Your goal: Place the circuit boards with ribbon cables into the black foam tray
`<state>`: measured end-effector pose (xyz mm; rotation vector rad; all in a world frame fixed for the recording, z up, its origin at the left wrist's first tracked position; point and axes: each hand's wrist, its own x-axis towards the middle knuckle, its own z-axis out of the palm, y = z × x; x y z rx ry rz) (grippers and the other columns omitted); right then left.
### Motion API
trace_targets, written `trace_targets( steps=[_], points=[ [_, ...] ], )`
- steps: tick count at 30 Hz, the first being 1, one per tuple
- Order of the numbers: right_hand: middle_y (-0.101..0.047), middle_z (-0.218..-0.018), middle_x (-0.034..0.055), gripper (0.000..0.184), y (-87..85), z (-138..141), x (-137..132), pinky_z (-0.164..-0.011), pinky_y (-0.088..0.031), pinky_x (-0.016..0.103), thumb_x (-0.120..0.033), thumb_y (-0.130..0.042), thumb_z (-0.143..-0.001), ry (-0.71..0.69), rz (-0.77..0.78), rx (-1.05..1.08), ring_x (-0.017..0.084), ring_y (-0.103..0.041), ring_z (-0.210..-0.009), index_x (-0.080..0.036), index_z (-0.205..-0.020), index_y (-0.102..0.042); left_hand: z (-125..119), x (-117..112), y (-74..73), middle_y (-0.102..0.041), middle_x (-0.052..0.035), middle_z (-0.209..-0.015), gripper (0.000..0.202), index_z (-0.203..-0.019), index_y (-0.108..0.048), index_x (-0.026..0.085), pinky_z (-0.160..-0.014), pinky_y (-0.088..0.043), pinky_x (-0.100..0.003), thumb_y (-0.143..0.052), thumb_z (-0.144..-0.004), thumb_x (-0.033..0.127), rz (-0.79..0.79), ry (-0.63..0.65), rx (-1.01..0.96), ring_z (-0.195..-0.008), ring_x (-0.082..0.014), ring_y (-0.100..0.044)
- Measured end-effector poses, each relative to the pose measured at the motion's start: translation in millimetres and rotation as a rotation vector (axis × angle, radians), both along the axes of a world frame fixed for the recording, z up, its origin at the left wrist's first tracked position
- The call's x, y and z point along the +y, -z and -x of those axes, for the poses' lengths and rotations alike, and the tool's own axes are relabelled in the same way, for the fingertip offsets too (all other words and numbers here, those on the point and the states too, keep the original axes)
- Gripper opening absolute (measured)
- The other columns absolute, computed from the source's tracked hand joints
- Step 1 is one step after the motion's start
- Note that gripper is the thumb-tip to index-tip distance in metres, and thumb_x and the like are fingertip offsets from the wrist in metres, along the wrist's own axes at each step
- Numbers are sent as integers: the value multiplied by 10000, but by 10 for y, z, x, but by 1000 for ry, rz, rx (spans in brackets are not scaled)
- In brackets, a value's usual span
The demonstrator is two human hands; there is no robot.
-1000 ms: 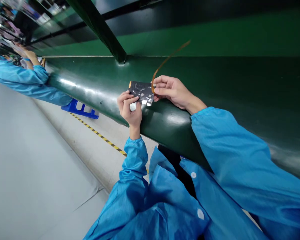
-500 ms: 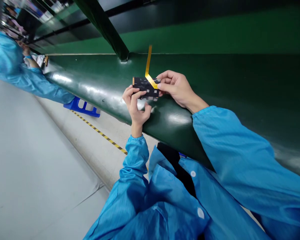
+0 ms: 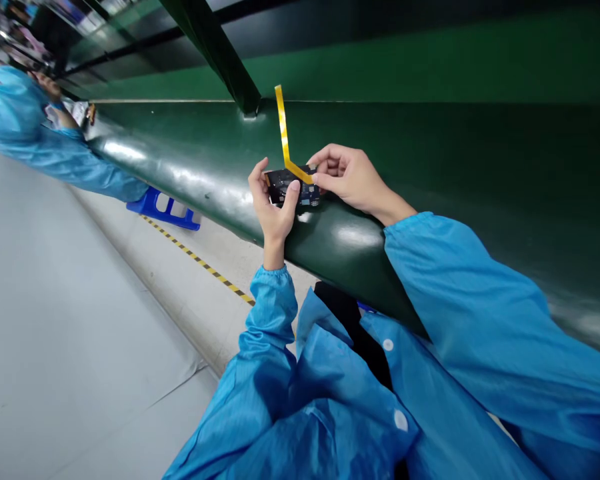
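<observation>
A small black circuit board (image 3: 279, 180) is held just above the near edge of the green bench. My left hand (image 3: 275, 212) grips it from the left and below, thumb on its upper face and fingers at the left edge and behind. From the board's right end a bent yellow flex cable or strip (image 3: 284, 127) rises away toward the back. My right hand (image 3: 347, 179) is closed at that end, thumb and index finger pinching the strip against or near the board. Its other fingers are curled, and the strip's lower tip is hidden under the thumb.
The green bench surface (image 3: 455, 173) runs across the view, with a dark green post (image 3: 230, 67) standing behind the board. To the left another person's blue sleeve (image 3: 60, 160) rests along the bench edge. Below are a blue plastic stool (image 3: 163, 212) and yellow-black floor tape (image 3: 200, 261).
My left thumb has come up onto the board's face, and the left fingers have shifted to its edge and behind. The board has tilted, and the strip's free end has swung left.
</observation>
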<state>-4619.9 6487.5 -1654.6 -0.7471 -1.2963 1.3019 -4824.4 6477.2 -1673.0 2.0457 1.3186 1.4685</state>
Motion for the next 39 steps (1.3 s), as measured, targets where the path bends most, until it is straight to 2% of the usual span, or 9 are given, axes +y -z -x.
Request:
trace_targets(
  steps=[7,12,17,23,28,33,39],
  points=[
    [-589,-714,-43,270,-18,0,-10,-651,-514,243,-249,-908,-842,-33,-33,-27,110,-558,-674,-199,-954,-668,-40,-19,-47,-605,-26,-1087,576,-1490,-533,293,-939,-564,-331,-648,-1049,645,-113,-54,20,-957,-158,-649],
    [-587,-726,-42,245,-27,-8,-19,-666,-499,254,-256,-899,-841,-48,-36,-43,110,-551,-686,-189,-957,-694,-21,-14,-69,-608,-29,-1089,474,-1420,-604,277,-1010,-557,-363,-622,-1077,604,-177,-31,83,-1028,-172,-648],
    [-606,-733,-29,221,-62,-16,-35,-687,-504,286,-269,-903,-818,-31,13,-60,130,-560,-700,-201,-930,-725,30,-19,-62,-626,-50,-1149,410,-1350,-673,271,-1090,-548,-408,-622,-1082,576,-166,-47,136,-1130,-202,-650],
    [-618,-727,-26,223,-59,-13,-31,-688,-505,290,-275,-903,-810,-32,9,-56,135,-568,-705,-198,-936,-737,42,-11,-39,-630,-52,-1163,417,-1361,-668,263,-1103,-552,-421,-631,-1079,568,-143,-47,124,-1163,-212,-649],
    [-626,-722,-26,214,-62,-17,-33,-681,-513,288,-249,-905,-803,-23,17,-63,133,-571,-695,-198,-931,-741,25,-9,-29,-617,-40,-1135,417,-1388,-640,281,-1069,-558,-396,-656,-1071,551,-160,-15,59,-1103,-195,-654],
    [-631,-719,-28,215,-77,-10,-45,-695,-532,288,-214,-909,-797,-21,29,-53,130,-580,-690,-199,-918,-733,0,-8,-16,-602,-36,-1108,493,-1420,-593,272,-1047,-559,-379,-664,-1056,595,-134,-45,39,-1071,-187,-656],
    [-640,-725,-26,205,-60,1,-39,-692,-533,291,-227,-903,-798,-27,32,-49,127,-574,-677,-200,-926,-745,-28,-14,-21,-577,-17,-1041,502,-1417,-563,276,-1005,-552,-359,-650,-1057,615,-178,-59,40,-1012,-174,-649]
  ],
)
